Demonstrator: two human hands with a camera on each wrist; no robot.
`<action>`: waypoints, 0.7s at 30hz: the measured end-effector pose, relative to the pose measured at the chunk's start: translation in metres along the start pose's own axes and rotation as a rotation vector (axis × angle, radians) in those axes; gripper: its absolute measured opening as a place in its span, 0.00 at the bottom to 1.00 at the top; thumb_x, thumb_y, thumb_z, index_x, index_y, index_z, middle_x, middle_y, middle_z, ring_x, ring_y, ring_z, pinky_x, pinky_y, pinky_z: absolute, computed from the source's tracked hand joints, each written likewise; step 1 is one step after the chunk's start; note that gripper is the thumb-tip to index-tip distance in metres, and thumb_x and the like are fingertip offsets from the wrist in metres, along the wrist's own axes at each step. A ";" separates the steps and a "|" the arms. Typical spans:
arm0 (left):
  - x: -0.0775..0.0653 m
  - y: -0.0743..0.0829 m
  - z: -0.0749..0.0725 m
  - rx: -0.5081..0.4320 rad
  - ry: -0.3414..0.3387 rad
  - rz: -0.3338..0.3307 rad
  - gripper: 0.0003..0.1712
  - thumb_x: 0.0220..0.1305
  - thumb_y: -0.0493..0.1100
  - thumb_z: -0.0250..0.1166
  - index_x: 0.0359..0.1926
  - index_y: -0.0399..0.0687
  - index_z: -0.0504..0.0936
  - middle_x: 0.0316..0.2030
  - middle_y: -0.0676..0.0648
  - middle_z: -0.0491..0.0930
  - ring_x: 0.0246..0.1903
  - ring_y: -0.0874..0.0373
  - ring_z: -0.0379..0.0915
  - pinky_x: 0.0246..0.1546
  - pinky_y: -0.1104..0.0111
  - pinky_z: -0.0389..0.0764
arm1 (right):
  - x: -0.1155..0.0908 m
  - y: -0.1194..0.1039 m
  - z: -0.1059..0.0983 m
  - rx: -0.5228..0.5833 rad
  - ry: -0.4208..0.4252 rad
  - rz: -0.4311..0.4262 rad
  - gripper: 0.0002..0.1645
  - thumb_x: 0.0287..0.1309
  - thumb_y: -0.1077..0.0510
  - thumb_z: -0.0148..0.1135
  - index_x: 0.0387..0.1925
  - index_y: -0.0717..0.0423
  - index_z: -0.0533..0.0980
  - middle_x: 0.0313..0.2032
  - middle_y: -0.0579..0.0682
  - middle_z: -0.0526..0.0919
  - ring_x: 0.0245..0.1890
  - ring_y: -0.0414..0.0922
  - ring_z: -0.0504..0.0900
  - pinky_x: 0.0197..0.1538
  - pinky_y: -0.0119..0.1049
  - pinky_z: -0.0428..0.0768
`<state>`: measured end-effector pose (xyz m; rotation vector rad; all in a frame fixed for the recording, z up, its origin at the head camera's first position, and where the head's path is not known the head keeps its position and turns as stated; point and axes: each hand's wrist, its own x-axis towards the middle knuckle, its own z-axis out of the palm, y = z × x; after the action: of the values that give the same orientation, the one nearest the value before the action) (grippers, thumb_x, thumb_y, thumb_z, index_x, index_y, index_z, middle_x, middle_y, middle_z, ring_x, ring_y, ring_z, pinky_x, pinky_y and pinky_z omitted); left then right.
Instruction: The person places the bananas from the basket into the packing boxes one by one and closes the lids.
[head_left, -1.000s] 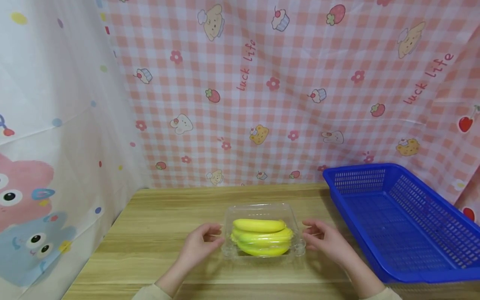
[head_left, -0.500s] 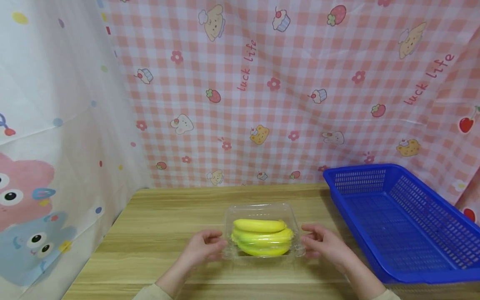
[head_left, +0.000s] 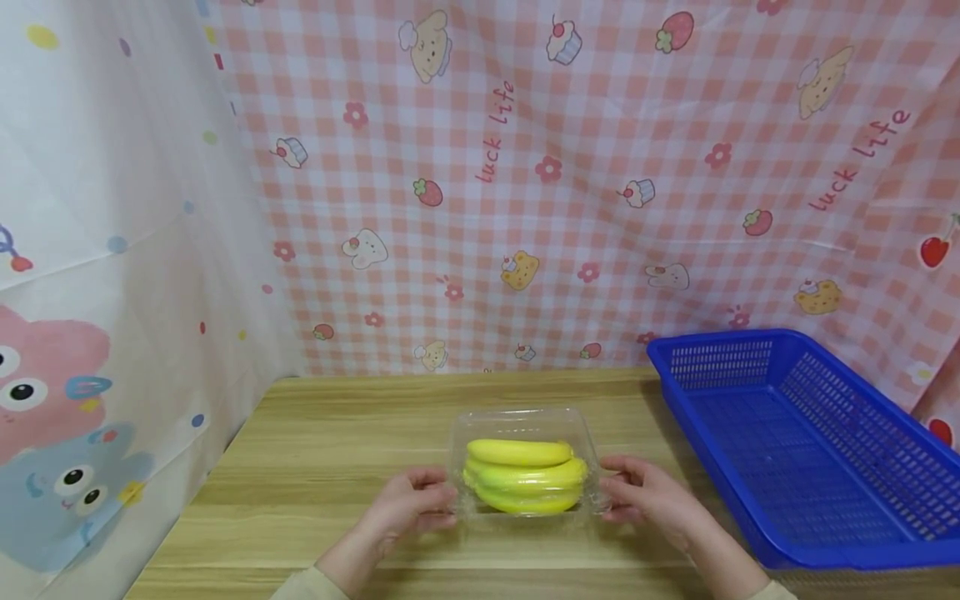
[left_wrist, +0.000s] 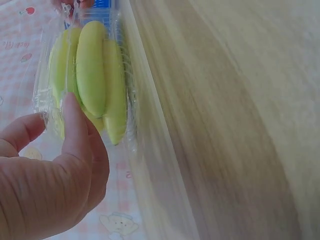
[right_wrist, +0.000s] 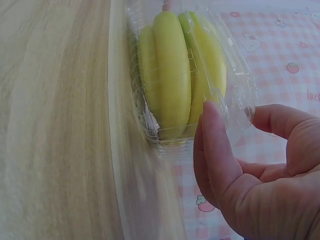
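A clear plastic clamshell box (head_left: 517, 422) lies on the table in the head view, with several yellow bananas (head_left: 525, 478) inside it. My left hand (head_left: 408, 504) pinches the left side of the box at its rim. In the left wrist view, the thumb (left_wrist: 75, 122) and a finger lie on either side of that clear edge. On the opposite side, my right hand (head_left: 651, 502) pinches the rim in the same manner. The right wrist view shows the thumb (right_wrist: 216, 130) against the box and a forefinger across the rim. The box's underside is hidden.
To the right stands a blue plastic basket (head_left: 787, 467) with slotted walls, nothing seen inside. The wooden table (head_left: 337, 433) meets a pink checked cloth (head_left: 465, 225) at the back. A white printed curtain (head_left: 150, 250) hangs along the left.
Both hands have moved inward and slightly toward the near side, from beside the box to its rim, where fingers and thumbs now grip it. The box has hardly moved.
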<state>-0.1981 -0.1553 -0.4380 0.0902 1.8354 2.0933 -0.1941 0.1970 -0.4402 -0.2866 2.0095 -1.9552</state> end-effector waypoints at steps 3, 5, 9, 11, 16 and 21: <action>0.001 -0.001 0.000 -0.019 -0.006 -0.006 0.29 0.61 0.26 0.61 0.59 0.15 0.61 0.38 0.42 0.74 0.34 0.56 0.78 0.41 0.65 0.86 | 0.000 0.000 0.001 0.008 -0.004 0.009 0.39 0.68 0.64 0.55 0.65 0.88 0.47 0.39 0.55 0.72 0.34 0.44 0.79 0.44 0.38 0.86; 0.001 -0.002 0.001 -0.025 -0.009 -0.006 0.27 0.61 0.26 0.60 0.58 0.16 0.62 0.38 0.42 0.74 0.33 0.56 0.78 0.41 0.65 0.86 | 0.000 0.000 0.001 0.010 -0.003 0.012 0.39 0.68 0.64 0.55 0.65 0.88 0.47 0.39 0.55 0.72 0.34 0.43 0.79 0.44 0.37 0.86; 0.000 -0.003 0.001 -0.038 -0.010 0.001 0.30 0.61 0.26 0.59 0.60 0.15 0.57 0.41 0.40 0.72 0.33 0.56 0.77 0.41 0.65 0.85 | 0.000 0.000 0.002 0.015 -0.001 0.016 0.39 0.67 0.66 0.55 0.65 0.87 0.47 0.39 0.55 0.71 0.34 0.43 0.79 0.43 0.37 0.86; 0.000 -0.003 0.001 -0.041 -0.010 0.002 0.31 0.62 0.26 0.59 0.61 0.14 0.55 0.43 0.39 0.70 0.33 0.56 0.77 0.41 0.65 0.85 | 0.001 0.001 0.002 0.019 0.002 0.018 0.39 0.67 0.67 0.55 0.65 0.87 0.47 0.39 0.55 0.71 0.34 0.43 0.79 0.43 0.36 0.85; -0.001 -0.004 0.001 -0.057 -0.015 -0.004 0.34 0.61 0.24 0.58 0.63 0.15 0.53 0.41 0.40 0.68 0.32 0.57 0.77 0.41 0.66 0.85 | 0.001 0.003 0.002 0.016 0.016 0.019 0.38 0.65 0.69 0.55 0.65 0.86 0.47 0.39 0.56 0.68 0.36 0.44 0.79 0.44 0.36 0.85; 0.001 -0.004 0.002 -0.061 -0.003 -0.007 0.34 0.59 0.24 0.59 0.63 0.16 0.54 0.39 0.43 0.67 0.31 0.58 0.76 0.40 0.67 0.85 | 0.002 0.005 0.003 0.000 0.026 0.020 0.40 0.62 0.71 0.58 0.65 0.85 0.48 0.39 0.56 0.66 0.37 0.45 0.77 0.45 0.37 0.85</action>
<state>-0.1971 -0.1524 -0.4420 0.0714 1.7661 2.1408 -0.1948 0.1936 -0.4459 -0.2422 2.0208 -1.9565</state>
